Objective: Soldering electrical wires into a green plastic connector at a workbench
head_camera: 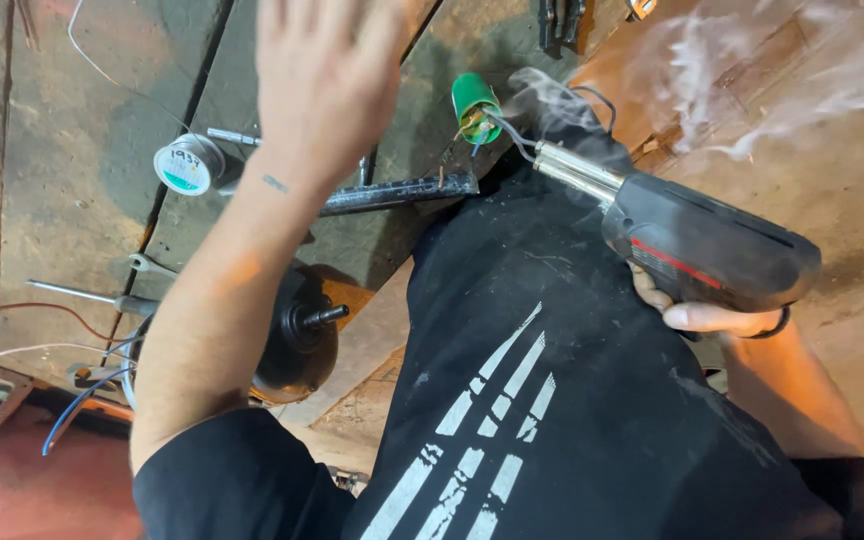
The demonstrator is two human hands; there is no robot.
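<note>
My right hand (714, 318) grips a black soldering gun (702, 245) with a red stripe. Its metal barrel points up-left toward a small green cylinder (474, 105) with thin wires at its end. Smoke (752, 60) drifts up and to the right from the tip. My left hand (327, 80) is raised above the bench with its fingers spread, blurred, holding nothing. It hovers over a black bar (397, 192). A black shirt with white stripes (572, 400) fills the lower middle of the view.
A black motor with a short shaft (297, 335) sits under my left forearm. A spool of solder wire (189, 163), a screwdriver (82, 293) and a wrench (152, 265) lie at the left. Loose red, white and blue wires (62, 400) trail at the lower left. Dark pliers (560, 20) lie at the top.
</note>
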